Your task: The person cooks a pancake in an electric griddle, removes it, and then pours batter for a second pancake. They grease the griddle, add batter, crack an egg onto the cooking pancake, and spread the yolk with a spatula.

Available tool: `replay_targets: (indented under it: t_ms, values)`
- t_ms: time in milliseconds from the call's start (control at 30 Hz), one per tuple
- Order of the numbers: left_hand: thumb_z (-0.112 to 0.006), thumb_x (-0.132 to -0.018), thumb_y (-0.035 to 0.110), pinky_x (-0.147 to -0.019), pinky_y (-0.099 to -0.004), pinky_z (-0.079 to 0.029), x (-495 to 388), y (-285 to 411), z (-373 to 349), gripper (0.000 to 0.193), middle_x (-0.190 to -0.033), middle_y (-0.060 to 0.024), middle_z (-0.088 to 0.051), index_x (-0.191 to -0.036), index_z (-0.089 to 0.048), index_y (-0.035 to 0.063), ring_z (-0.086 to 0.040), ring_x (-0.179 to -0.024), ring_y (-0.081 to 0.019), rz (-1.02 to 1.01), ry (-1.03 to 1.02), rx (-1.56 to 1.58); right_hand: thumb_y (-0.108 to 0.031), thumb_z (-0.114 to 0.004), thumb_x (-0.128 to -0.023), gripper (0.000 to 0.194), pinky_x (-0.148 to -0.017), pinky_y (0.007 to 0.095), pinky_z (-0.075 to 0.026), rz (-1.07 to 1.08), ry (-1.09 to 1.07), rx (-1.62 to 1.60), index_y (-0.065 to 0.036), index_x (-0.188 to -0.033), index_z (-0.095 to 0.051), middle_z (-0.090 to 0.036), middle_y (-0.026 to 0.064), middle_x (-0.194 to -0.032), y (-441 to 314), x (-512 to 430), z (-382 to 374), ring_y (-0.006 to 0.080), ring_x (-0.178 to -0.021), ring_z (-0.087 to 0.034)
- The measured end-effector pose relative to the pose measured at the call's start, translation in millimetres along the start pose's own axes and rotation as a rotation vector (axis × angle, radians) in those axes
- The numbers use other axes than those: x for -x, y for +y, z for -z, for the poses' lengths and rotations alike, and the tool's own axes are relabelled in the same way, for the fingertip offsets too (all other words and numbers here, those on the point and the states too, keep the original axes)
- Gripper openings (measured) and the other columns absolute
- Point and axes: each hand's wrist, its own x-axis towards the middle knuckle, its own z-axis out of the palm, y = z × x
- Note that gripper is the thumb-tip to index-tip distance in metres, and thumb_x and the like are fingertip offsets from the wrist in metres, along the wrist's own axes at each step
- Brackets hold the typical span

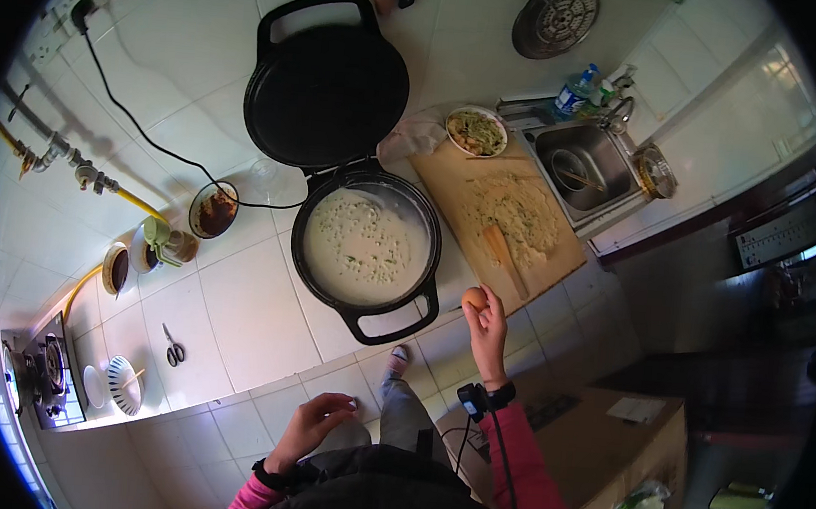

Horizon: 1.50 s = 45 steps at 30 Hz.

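Observation:
My right hand (487,324) holds a brown egg (474,299) by the near corner of a wooden cutting board (431,169). Near my body, my left hand (316,424) hangs in the air with curled fingers and nothing in it. Pale batter or dough with green bits (369,248) fills the round base of a black electric griddle (297,247), whose lid (327,96) stands raised. Chopped filling with green bits (517,216) is spread over the board, with a wooden scraper (503,258) lying on it. A bowl of shredded greens (477,132) stands at the board's far end.
Right of the board is a steel sink (577,163) holding a bowl. Scissors (173,346), a striped bowl (125,385) and sauce bowls (214,210) stand on the left counter. A black cord (143,133) runs from the wall socket to the griddle. A cardboard box (615,439) stands at right.

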Motion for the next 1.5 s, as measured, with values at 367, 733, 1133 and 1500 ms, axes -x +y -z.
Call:
replay_targets:
  t_ms: [367, 733, 1133, 1500]
  values:
    - [-0.06, -0.091, 0.005, -0.084, -0.026, -0.049, -52, 24, 4, 0.023, -0.102, -0.0081, -0.067, -0.112, -0.059, -0.0029, -0.063, -0.096, -0.0134, 0.117, 0.23, 0.037, -0.015, -0.06, -0.093, 0.045, -0.086, 0.034, -0.054, -0.352, -0.262, -0.1, 0.0, -0.133, -0.046, -0.054, 0.0093, -0.12, -16, -96, 32, 0.019, -0.105, -0.058]
    - [-0.057, -0.091, 0.003, -0.079, -0.0267, -0.05, -72, 45, 32, 0.022, -0.099, -0.0098, -0.067, -0.112, -0.058, -0.0035, -0.064, -0.093, -0.016, 0.053, 0.337, 0.12, -0.019, -0.051, -0.097, 0.04, -0.08, 0.0339, -0.054, -0.344, -0.164, -0.097, 0.001, -0.131, -0.047, -0.059, 0.0118, -0.108, -122, -149, 156, 0.0209, -0.089, -0.063]
    - [-0.075, -0.071, 0.01, -0.094, -0.0392, -0.046, -141, 165, -121, 0.069, -0.13, -0.0143, -0.051, -0.134, -0.045, 0.0073, -0.053, -0.117, -0.0325, -0.835, -0.427, -0.273, -0.025, -0.053, -0.097, 0.042, -0.079, 0.0321, -0.051, -0.38, -0.24, -0.141, 0.002, -0.129, -0.048, -0.061, 0.0098, -0.108, -177, -164, 78, 0.0192, -0.09, -0.063]
    - [-0.07, -0.077, 0.015, -0.081, -0.0389, -0.045, -139, 193, -173, 0.037, -0.096, -0.009, -0.053, -0.112, -0.059, 0.0071, -0.055, -0.094, -0.0276, -0.99, -0.169, -0.258, -0.022, -0.054, -0.095, 0.046, -0.078, 0.0302, -0.051, -0.516, -0.291, -0.241, 0.002, -0.133, -0.044, -0.059, 0.0099, -0.103, -196, -98, 63, 0.0177, -0.086, -0.062]
